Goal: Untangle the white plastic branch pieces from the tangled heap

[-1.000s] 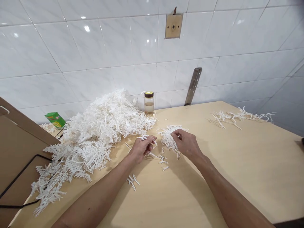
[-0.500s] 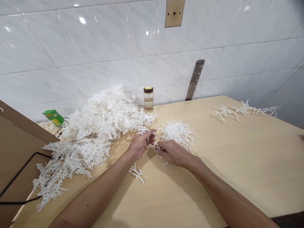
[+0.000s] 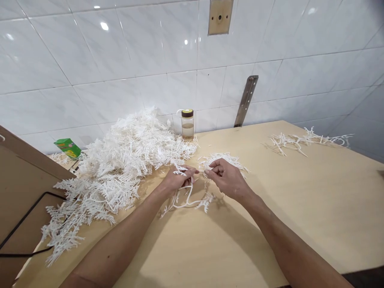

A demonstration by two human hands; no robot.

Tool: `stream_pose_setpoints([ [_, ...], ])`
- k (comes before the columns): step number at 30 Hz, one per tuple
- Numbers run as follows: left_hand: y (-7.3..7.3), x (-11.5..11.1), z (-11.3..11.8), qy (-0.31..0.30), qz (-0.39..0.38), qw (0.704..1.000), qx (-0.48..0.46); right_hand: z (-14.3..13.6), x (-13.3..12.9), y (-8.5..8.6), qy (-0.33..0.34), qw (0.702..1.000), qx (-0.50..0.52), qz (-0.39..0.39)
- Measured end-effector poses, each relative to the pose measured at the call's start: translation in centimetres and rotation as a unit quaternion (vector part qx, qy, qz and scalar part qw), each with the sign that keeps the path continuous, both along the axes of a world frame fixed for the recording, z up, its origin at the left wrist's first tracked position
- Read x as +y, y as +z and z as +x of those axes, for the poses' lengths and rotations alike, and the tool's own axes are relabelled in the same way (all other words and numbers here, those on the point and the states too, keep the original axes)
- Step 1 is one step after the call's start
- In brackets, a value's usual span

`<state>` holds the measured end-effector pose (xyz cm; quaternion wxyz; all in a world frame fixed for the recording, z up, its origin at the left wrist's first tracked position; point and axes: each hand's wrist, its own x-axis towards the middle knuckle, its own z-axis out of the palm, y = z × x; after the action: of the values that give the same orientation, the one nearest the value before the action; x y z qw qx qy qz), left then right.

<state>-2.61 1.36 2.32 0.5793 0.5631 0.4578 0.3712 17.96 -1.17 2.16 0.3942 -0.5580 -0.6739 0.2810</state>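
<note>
My left hand is closed around a white branching plastic sprig, whose bare, forked stems hang below the fingers over the table. More white tips poke out above the thumb. To its right, my right hand has its fingers curled and the thumb drawn close to the index finger. Anything between those fingertips is too small to make out. This hand hovers over the near edge of a small heap of short white pieces and hides part of it.
A large mound of white branching sprigs covers the table's left side. Behind stands a bottle with liquid inside. Stripped-looking white branches lie at far right. A green box and brown board are at left.
My right hand has moved away from the left hand, rightward and up over the small heap. The sprig in my left hand has turned, its forked stems now spread downward and toward the right.
</note>
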Motion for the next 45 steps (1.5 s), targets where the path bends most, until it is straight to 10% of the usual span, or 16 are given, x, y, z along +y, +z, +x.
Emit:
stream_pose_setpoints([
  [3, 0.3, 0.8, -1.1, 0.007, -0.015, 0.998, -0.062, 0.9, -0.6, 1.0, 0.173, 0.973, 0.017, -0.155],
  [8, -0.1, 1.5, -2.0, 0.026, -0.050, 0.994, -0.097, 0.6, -1.1, 0.4, 0.425, 0.841, 0.024, -0.334],
  [14, 0.1, 1.3, -1.3, 0.091, -0.053, 0.986, -0.131, 0.1, 1.0, -2.3, 0.212, 0.958, 0.105, -0.161],
  [17, 0.6, 0.9, -0.8, 0.117, -0.025, 0.983, -0.141, 0.4, 1.4, -2.0, 0.138, 0.960, 0.195, -0.145],
  [24, 0.7, 0.6, -0.1, 0.163, -0.022, 0.981, -0.103, 0.0, 0.0, 0.5, 0.195, 0.900, 0.324, -0.216],
  [45, 1.0, -0.8, 1.4, 0.176, -0.022, 0.977, -0.119, -2.0, -1.0, -0.7, 0.249, 0.939, 0.143, -0.190],
])
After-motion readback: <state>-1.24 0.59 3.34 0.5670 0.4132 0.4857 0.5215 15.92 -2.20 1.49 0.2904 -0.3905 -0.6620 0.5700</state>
